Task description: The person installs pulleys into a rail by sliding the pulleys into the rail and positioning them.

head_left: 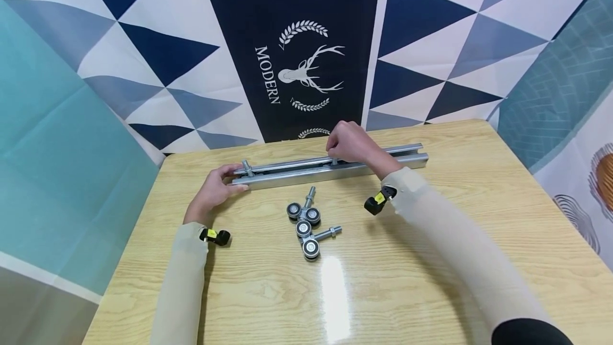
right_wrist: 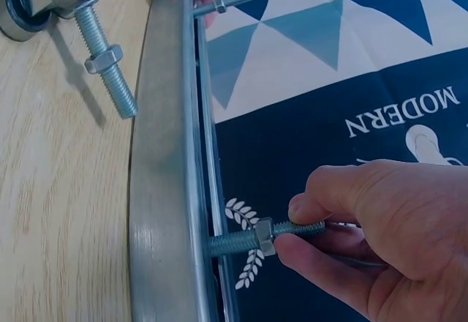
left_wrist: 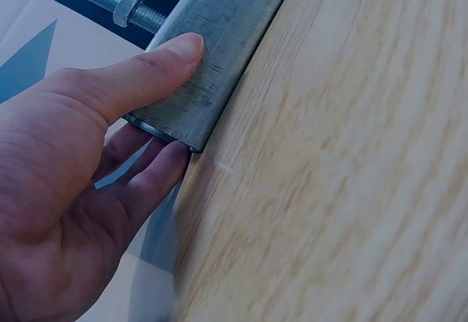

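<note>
While my left grip (head_left: 214, 190) clamps the left end of the slotted metal rail (head_left: 306, 177), my right grip (head_left: 351, 144) pinches a bolt (right_wrist: 234, 243) protruding from it. Rail: rear of counter (head_left: 254, 292), patterned backdrop (head_left: 311, 12) behind. Second bolt (head_left: 247, 168) beside left grip; two wheeled trolleys (head_left: 311, 249) lie in front.

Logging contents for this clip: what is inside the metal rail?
Two bolts stick out of the metal rail, one pinched by the right hand; their lower ends are covered from view.
</note>
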### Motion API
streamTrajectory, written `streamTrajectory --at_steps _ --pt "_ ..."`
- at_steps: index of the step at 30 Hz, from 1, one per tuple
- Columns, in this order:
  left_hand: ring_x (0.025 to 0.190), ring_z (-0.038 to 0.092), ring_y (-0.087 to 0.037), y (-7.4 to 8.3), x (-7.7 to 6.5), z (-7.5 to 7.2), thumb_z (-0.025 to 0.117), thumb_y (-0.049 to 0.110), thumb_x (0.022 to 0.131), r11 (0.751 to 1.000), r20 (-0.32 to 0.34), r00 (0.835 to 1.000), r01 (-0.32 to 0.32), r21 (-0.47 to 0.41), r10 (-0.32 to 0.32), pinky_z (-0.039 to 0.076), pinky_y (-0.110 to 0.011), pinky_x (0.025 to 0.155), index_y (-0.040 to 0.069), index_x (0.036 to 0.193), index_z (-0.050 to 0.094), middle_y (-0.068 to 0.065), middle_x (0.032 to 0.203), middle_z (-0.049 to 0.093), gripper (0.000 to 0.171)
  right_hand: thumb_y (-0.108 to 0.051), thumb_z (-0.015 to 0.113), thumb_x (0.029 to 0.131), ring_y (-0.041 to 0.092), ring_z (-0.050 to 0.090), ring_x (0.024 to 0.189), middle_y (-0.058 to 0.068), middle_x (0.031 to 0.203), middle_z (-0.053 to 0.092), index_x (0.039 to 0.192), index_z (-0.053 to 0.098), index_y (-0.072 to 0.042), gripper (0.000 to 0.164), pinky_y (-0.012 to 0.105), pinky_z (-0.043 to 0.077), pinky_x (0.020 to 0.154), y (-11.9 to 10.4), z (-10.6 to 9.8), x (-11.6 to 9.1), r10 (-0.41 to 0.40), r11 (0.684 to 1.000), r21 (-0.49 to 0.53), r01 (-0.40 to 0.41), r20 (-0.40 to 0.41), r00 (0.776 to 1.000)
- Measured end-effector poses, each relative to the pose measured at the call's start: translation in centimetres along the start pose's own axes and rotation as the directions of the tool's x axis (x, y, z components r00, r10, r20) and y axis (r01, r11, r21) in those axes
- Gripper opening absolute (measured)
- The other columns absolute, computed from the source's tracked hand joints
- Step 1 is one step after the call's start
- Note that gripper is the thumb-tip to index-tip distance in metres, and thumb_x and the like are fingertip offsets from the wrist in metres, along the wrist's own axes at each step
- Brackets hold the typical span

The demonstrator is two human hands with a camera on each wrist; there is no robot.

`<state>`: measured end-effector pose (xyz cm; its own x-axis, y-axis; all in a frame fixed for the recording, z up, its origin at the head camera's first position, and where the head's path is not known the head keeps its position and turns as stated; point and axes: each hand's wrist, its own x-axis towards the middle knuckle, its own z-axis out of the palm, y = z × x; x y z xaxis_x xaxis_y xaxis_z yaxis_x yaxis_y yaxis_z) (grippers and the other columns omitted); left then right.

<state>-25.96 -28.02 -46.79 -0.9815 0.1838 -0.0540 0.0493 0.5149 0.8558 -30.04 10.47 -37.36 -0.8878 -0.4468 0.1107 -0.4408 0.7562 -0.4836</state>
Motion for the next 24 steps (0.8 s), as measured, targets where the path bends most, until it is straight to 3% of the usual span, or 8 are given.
streamTrajectory --at_steps 13,24 --pt "0.127 0.055 -0.038 -0.1 0.2 0.0 0.082 0.015 0.083 0.999 -0.012 1.000 -0.015 0.051 0.016 0.043 -0.053 0.109 0.005 0.141 0.053 -0.023 0.139 0.057 0.066 -0.005 0.069 0.081 0.019 0.064 0.076 0.004 0.088 0.079 0.080 0.083 -0.012 0.015 0.036 0.055 0.069 -1.2 1.2 0.7 -0.032 0.999 0.012 0.032 -0.022 0.999" --pt "0.126 0.055 -0.039 0.0 0.1 0.1 0.083 0.011 0.082 0.999 -0.019 1.000 -0.020 0.031 0.021 0.045 -0.053 0.106 0.004 0.141 0.054 -0.023 0.141 0.055 0.066 -0.006 0.071 0.082 0.018 0.063 0.075 0.002 0.086 0.078 0.081 0.082 -0.012 0.013 0.033 0.054 0.069 -1.4 1.5 0.6 -0.007 0.999 0.033 0.008 -0.041 0.999"
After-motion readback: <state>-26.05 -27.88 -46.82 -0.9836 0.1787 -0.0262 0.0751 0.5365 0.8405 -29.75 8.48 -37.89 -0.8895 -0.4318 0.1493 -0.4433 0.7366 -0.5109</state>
